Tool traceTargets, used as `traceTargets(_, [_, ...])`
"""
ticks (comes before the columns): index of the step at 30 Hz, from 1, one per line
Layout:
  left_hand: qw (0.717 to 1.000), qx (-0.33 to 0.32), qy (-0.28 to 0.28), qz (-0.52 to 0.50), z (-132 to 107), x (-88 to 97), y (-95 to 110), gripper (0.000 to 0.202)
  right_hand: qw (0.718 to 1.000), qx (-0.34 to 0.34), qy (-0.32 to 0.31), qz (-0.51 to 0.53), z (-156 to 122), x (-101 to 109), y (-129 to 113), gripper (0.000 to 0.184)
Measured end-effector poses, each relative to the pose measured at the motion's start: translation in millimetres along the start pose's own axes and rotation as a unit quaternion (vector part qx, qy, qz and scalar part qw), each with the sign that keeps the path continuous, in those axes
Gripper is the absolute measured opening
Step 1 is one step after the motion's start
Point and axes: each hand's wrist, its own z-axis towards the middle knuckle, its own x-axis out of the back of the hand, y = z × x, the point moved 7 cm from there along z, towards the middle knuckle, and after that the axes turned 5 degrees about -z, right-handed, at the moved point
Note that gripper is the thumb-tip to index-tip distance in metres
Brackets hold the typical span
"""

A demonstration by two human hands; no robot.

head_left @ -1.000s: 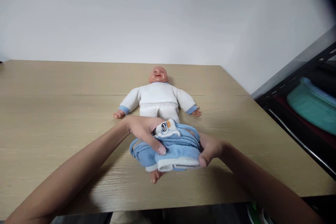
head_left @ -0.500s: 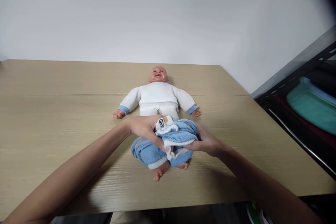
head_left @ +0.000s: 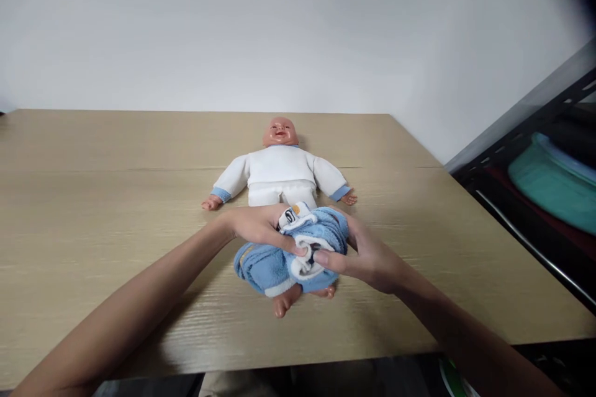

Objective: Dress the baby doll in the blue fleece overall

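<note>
Both hands are gripping the bunched blue trousers (head_left: 279, 263) over the doll's (head_left: 279, 167) legs. The left hand (head_left: 258, 226) is pinching fabric, and the right hand (head_left: 367, 254) is clasping its white cuff.

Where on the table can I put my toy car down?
The table is bare left of the doll, out to the left edge, and right of it, up to the edge by the dark shelf. The middle front is crowded: the left hand and right hand grip blue clothes over the doll's legs.
</note>
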Motion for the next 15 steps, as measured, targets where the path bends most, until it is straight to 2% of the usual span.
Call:
traceTargets(3, [0.999,0.010,-0.044,-0.019,-1,-3.7,-1,0.025,0.998,-0.051,-0.016,0.045,-8,-7,12,0.042])
traceTargets(7, [0.987,0.018,-0.140,-0.078,-8,-13.8,1,0.021,0.995,-0.062,-0.012,0.074,-17,-17,27,0.040])
traceTargets(9, [0.985,0.039,-0.140,-0.090,-10,-14.8,1,0.019,0.995,-0.063,-0.003,0.083,-22,-24,33,0.043])
traceTargets(11, [0.986,0.069,-0.122,-0.095,-10,-17.0,1,0.023,0.995,-0.062,0.027,0.079,-30,-29,38,0.048])
traceTargets(15, [0.971,0.142,-0.150,-0.124,-8,-40.0,3,0.029,0.987,-0.054,0.150,0.030,-48,-26,46,0.049])
